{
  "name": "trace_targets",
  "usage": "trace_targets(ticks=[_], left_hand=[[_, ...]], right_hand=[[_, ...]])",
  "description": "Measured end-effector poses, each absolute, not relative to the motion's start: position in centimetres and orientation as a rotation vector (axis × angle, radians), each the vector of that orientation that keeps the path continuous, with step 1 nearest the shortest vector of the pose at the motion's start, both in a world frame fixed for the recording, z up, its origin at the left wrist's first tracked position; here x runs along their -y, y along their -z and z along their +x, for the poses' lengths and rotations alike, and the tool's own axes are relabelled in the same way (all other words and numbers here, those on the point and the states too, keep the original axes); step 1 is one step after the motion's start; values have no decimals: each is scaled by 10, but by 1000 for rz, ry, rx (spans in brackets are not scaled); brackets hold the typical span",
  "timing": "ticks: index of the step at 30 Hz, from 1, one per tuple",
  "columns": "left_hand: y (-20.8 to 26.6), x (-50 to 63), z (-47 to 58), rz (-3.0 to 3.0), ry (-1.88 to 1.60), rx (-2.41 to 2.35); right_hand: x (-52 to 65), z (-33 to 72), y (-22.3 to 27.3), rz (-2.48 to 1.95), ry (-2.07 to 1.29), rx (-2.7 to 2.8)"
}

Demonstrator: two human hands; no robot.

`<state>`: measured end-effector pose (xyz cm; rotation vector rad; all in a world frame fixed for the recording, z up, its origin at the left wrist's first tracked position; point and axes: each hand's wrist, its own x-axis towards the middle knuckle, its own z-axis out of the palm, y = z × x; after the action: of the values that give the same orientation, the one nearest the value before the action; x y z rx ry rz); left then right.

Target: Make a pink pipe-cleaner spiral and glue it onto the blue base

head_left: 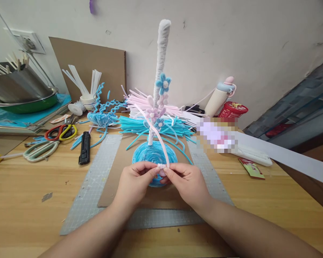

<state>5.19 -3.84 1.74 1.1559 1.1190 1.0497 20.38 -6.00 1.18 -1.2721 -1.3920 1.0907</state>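
Observation:
My left hand (139, 179) and my right hand (185, 179) meet above a blue coiled disc, both closed in a pinch. Between their fingertips is a pink pipe cleaner (161, 140), bent into a small bundle at the grip, its long free end rising up and to the left. Behind it a white wrapped stem (162, 53) stands upright from the blue coiled disc (142, 152), with a blue flower (163, 84) and a pink flower (151, 113) on it. My fingers partly hide the bundle and the disc.
Cardboard (110, 186) lies on a grey cutting mat (83, 206). Bundles of blue pipe cleaners (131, 125) and pink ones (140, 104) are behind the disc. Scissors (41, 150) and a black utility knife (84, 148) lie left; a bottle (217, 98) stands back right.

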Motion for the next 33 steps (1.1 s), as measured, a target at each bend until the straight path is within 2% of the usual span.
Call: trace_targets(ticks=[8,18,26,33], left_hand=[[-11,46,49,1614,-1185,-1239],[-10,44,48,1859,-1214,-1170],[-12,42,43,2306,-1009,-1157],[-13,41,41,2406,-838,-1141]], right_hand=[[60,203,-11,-1251,-1123,1385],[60,204,-15,-1250,-1167,1358],[58,205,-13,-1319,-1131,1423],[58,204,-14,-1322,-1181,1427]])
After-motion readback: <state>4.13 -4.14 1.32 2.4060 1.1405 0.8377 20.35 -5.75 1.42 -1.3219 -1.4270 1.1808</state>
